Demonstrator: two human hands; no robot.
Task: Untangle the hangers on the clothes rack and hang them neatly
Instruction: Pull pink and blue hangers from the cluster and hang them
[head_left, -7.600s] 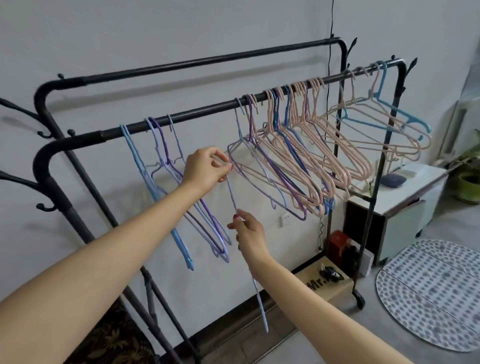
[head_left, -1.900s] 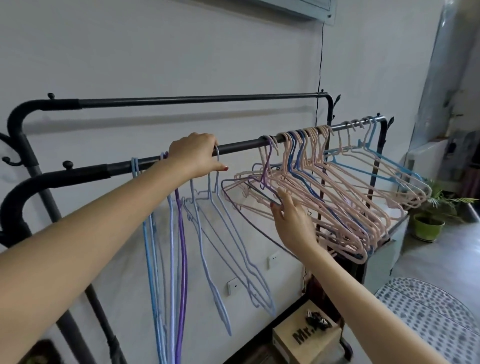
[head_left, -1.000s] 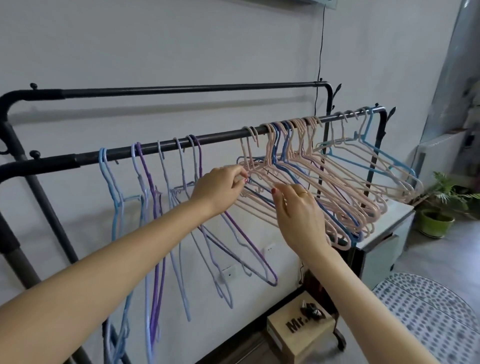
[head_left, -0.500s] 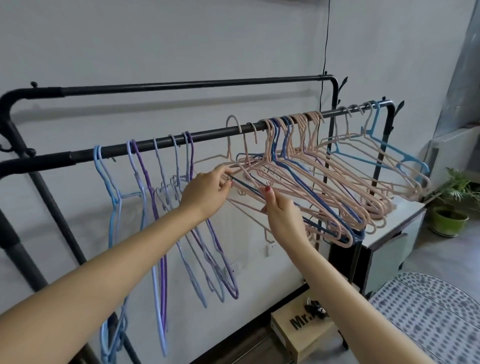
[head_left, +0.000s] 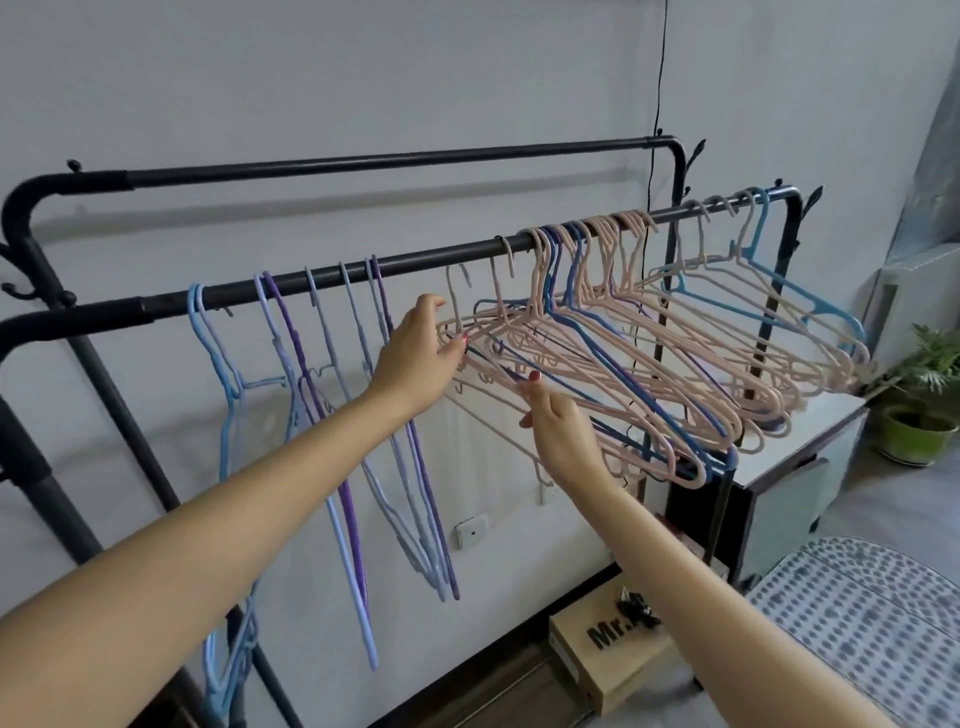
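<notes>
Soft daylight — faint shadows, bowed edges.
</notes>
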